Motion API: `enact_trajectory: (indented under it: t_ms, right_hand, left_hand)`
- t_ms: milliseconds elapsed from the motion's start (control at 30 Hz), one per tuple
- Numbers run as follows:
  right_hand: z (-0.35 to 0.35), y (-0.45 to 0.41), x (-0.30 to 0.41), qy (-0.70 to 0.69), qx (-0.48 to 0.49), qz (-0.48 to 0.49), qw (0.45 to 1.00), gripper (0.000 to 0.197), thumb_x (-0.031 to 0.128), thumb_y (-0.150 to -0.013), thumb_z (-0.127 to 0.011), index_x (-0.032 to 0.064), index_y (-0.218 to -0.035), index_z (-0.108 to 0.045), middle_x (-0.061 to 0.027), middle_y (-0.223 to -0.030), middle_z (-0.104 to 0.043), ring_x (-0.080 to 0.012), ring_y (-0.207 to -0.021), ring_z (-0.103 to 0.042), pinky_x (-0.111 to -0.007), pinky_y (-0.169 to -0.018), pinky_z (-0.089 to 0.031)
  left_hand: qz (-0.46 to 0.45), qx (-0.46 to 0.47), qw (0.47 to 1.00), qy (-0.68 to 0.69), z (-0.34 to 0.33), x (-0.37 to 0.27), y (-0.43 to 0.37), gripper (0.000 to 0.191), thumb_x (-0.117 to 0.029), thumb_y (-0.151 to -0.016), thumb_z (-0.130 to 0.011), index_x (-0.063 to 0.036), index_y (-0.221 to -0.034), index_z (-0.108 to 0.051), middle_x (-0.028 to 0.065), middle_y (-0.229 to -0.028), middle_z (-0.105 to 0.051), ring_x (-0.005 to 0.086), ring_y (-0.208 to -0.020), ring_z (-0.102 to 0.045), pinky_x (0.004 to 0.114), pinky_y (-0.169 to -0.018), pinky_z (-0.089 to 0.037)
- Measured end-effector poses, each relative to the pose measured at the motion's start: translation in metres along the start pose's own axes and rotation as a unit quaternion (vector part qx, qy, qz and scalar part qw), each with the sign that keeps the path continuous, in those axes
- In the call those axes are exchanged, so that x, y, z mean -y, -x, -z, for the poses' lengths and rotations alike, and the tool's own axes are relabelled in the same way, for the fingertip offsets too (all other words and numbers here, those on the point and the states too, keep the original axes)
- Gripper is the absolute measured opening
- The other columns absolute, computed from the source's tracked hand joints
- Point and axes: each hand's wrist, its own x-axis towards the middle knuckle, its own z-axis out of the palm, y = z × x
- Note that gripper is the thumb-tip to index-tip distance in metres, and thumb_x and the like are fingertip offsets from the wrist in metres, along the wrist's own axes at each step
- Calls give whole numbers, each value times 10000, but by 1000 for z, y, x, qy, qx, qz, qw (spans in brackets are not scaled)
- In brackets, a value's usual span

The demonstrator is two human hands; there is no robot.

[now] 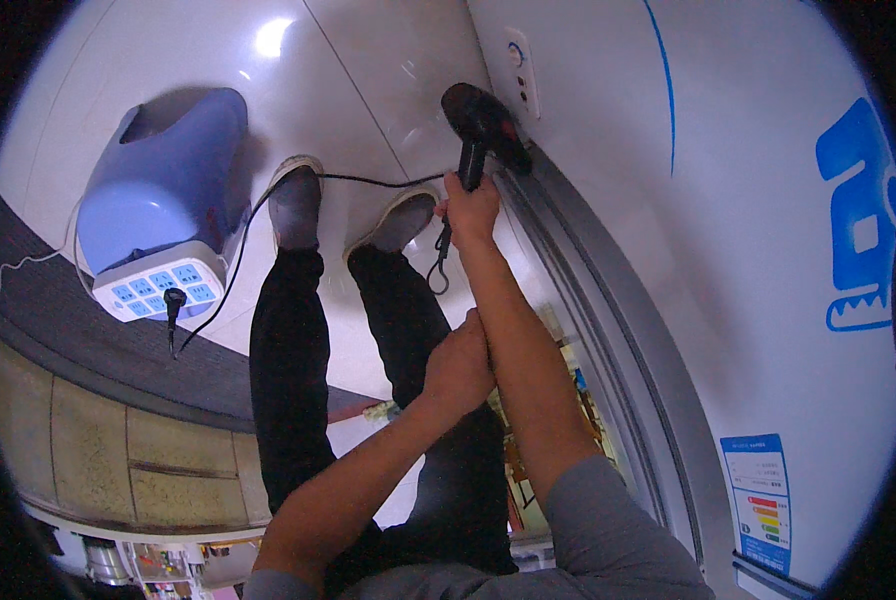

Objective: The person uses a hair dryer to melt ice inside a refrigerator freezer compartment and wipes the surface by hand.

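Note:
A black hair dryer (485,124) is in my right hand (474,206), whose fingers are closed around the handle's lower end. Its body lies close to the white side of a large appliance bearing a dial. From the handle a black cord (380,181) runs left over my shoe to a black plug (174,298), which sits in a white power strip (212,262) with blue sockets. A cord loop hangs below my right hand. My left hand (459,367), fingers curled, is beside my right forearm; whether it touches the arm or holds anything cannot be told.
The power strip rests against an upturned-looking blue plastic stool or container (170,180) on the tiled floor. A white appliance with a grey rim (613,277) and an energy label (759,495) fills the right side. Cabinets (185,457) stand at lower left, beyond a dark mat (65,292).

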Motion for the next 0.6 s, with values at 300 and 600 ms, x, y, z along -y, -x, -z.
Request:
enact_trajectory:
  t_ms: [300,600]
  right_hand:
    - [0,12,18,56,8,39,998,257,141,-858,-701,-31,-960,-540,-106,-745,-596,-181,-491,-598,-321,-428,-518]
    - [6,8,13,42,13,2,999,242,134,-855,-712,-17,-937,-542,-97,-744,-594,-176,-483,-582,-326,-436,-529]
  left_hand:
    - [23,26,999,-2,7,-6,0,435,-112,-785,-716,-3,-1122,-464,250,-975,-660,439,-911,-652,522,-769,-520]
    - [34,70,997,-12,7,-11,-2,605,-151,-784,-757,11,-1264,-426,255,-1040,-663,438,-986,-642,500,-840,-524]
